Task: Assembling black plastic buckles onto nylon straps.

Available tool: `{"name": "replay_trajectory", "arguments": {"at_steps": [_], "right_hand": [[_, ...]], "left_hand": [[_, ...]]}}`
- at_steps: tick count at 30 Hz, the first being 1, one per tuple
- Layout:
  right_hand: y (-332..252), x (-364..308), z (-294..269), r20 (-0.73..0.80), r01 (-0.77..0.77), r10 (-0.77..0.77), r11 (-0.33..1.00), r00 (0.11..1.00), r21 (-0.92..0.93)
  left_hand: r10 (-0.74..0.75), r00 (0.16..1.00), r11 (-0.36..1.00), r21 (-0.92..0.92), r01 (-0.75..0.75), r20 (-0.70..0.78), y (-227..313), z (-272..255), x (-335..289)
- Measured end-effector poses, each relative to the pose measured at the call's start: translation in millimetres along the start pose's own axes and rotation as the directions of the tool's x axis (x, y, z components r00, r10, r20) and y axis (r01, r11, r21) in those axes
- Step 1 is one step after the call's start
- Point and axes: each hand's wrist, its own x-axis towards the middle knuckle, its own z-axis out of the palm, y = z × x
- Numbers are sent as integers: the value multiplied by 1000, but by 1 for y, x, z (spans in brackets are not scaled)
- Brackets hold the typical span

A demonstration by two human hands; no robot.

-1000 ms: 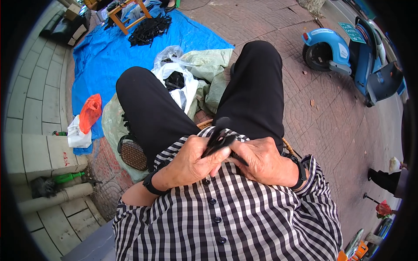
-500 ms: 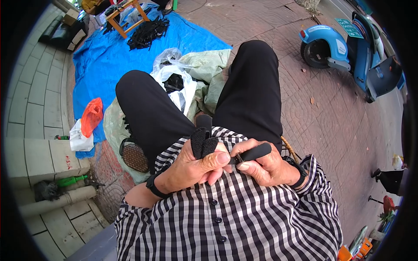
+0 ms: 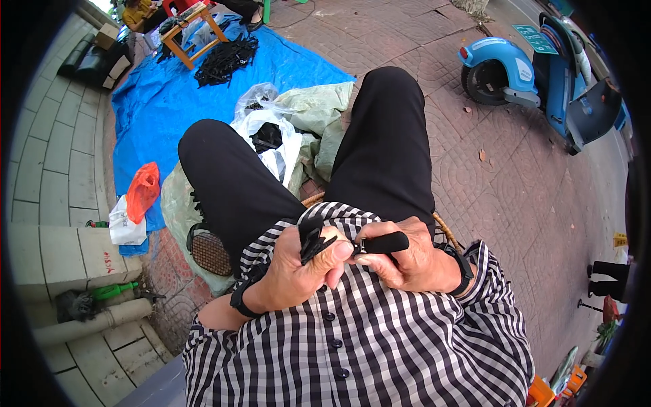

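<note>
Above my lap both hands meet in front of the checked shirt. My left hand (image 3: 290,270) is closed, with folded black straps (image 3: 313,241) sticking up between its thumb and fingers. My right hand (image 3: 426,259) pinches a small black buckle (image 3: 360,246) with a pale metallic glint, close to the left thumb tip. Along the right index finger lies a rounded black piece (image 3: 388,242); whether it is a finger cover or part of the strap I cannot tell. The fingers hide where buckle and straps meet.
Beyond my knees a white plastic bag (image 3: 288,146) holds black pieces. On the blue tarp (image 3: 298,61) lie a heap of black straps (image 3: 227,61) and a wooden stool (image 3: 193,41), near another person (image 3: 139,15). A red bag (image 3: 142,192) is at left, a blue scooter (image 3: 522,74) at right.
The straps in my left hand have tipped over and spread toward the right. The pale part of the buckle now shows between my fingertips. The view has shifted slightly.
</note>
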Motion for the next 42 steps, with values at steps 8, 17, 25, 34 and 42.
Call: {"name": "replay_trajectory", "arguments": {"at_steps": [8, 17, 25, 34, 42], "right_hand": [[-4, -3, 4, 15, -136, 136, 961, 991, 241], [-1, 0, 3, -14, 8, -7, 997, 1000, 74], [-3, 1, 1, 119, -6, 19, 994, 993, -108], [-7, 5, 0, 150, 61, -30, 976, 988, -211], [-11, 0, -6, 114, 28, -20, 997, 993, -67]], "left_hand": [[-103, 995, 979, -176, 102, 8, -1, -2, -4], [-123, 992, 962, -240, 128, 36, -2, -6, 3], [-113, 993, 993, 43, 112, 35, 15, -11, 11], [-263, 945, 965, 41, 260, 196, 18, -13, 17], [-88, 982, 992, -70, 101, 169, 2, -5, 7]]}}
